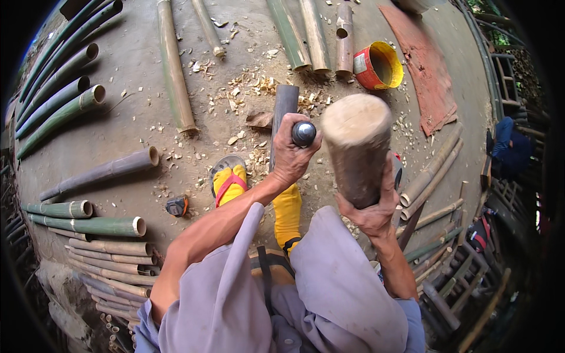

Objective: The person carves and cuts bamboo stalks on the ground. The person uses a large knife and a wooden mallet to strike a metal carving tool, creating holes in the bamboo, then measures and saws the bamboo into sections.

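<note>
My left hand (289, 156) is closed around an upright tool, likely a chisel, whose round black handle end (303, 134) points up at me. Its blade is hidden beneath the hand. Directly below, a dark bamboo pole (285, 109) lies on the ground, running away from me between my feet. My right hand (372, 215) grips a thick wooden mallet (358, 156), a log-like club with a pale, worn top, raised to the right of the tool. Motion blurs the mallet slightly. A wood block (259, 120) sits beside the bamboo.
Wood chips (253, 88) litter the ground ahead. A red and yellow bucket (379, 66) stands by cut bamboo poles (288, 35). More bamboo (100, 170) lies left, with a tape measure (176, 206) near my foot. A reddish sheet (421, 70) and poles (432, 170) lie right.
</note>
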`<state>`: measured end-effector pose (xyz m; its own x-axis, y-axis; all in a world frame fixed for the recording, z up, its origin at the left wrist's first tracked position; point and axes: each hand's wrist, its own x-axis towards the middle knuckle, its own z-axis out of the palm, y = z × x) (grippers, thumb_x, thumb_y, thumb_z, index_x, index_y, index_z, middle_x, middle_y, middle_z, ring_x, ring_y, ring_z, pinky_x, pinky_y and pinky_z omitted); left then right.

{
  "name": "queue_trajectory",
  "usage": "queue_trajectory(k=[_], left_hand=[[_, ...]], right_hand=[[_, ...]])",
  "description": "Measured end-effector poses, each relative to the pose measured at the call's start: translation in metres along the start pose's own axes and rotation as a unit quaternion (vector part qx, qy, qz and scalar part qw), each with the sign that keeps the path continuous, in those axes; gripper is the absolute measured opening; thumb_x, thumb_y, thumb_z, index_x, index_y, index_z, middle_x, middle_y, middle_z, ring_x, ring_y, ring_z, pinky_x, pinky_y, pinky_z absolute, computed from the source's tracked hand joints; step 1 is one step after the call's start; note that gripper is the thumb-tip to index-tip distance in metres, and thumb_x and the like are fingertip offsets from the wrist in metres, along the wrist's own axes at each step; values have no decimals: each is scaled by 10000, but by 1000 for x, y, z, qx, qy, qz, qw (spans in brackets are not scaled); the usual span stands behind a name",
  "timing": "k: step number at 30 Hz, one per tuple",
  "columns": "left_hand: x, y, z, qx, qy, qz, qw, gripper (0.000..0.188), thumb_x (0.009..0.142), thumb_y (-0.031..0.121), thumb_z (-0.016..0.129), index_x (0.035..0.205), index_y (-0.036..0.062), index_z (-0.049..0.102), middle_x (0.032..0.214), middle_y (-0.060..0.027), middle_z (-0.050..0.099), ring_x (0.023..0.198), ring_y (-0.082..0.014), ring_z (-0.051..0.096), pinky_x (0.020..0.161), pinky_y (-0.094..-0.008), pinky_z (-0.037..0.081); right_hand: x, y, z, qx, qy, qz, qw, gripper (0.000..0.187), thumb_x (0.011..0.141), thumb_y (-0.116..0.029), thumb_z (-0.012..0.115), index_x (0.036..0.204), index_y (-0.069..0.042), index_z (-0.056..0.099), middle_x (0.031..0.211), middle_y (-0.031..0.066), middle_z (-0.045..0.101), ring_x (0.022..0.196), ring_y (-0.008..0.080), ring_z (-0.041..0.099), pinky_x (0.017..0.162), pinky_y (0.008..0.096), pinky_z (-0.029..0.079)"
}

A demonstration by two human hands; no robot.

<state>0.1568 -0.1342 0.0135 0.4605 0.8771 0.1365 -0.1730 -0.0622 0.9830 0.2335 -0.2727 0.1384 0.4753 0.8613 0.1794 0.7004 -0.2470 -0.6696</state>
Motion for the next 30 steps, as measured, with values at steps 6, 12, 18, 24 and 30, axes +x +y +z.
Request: queue_trajectory(k=[6, 12, 18, 24, 30], left_hand=[[31, -17, -1, -46, -265, -53, 962, 366, 746, 199, 770, 1045, 16, 664, 994, -147, 697, 907, -239, 672, 821, -357, 524], [12, -12, 19, -12, -174, 113, 978, 406, 675, 88, 736, 1032, 6, 559, 935, -185, 611, 867, -387, 615, 756, -414, 488], [5, -7, 16, 9, -55, 59, 997, 370, 727, 86, 726, 1045, 1, 558, 911, -157, 581, 823, -357, 592, 718, -397, 486], [17, -17, 9, -29, -307, 75, 948, 443, 600, 70, 692, 1037, 46, 623, 876, -141, 648, 787, -335, 620, 724, -370, 506], [16, -9, 1, -50, -297, 110, 947, 347, 624, 54, 664, 965, 34, 602, 910, -153, 641, 784, -326, 616, 682, -399, 479]], right_hand=[[27, -16, -10, 5, -103, 76, 992, 969, 647, -142, 803, 1483, -127, 313, 1159, 210, 627, 994, 330, 657, 824, 369, 543], [16, -11, -13, 32, -15, 67, 997, 984, 652, -111, 795, 1473, 2, 266, 1189, 230, 612, 1023, 298, 643, 887, 367, 509], [-2, -4, 4, -116, -59, 41, 991, 1002, 659, -126, 800, 1491, -48, 248, 1182, 255, 604, 1011, 309, 646, 870, 366, 512], [9, -4, -9, -44, -10, 25, 999, 1007, 660, -136, 799, 1487, -19, 237, 1207, 249, 593, 1022, 316, 644, 883, 365, 506], [-25, -5, 7, -47, -25, 85, 995, 994, 658, -141, 796, 1476, 3, 250, 1240, 249, 575, 1051, 304, 633, 906, 367, 501]])
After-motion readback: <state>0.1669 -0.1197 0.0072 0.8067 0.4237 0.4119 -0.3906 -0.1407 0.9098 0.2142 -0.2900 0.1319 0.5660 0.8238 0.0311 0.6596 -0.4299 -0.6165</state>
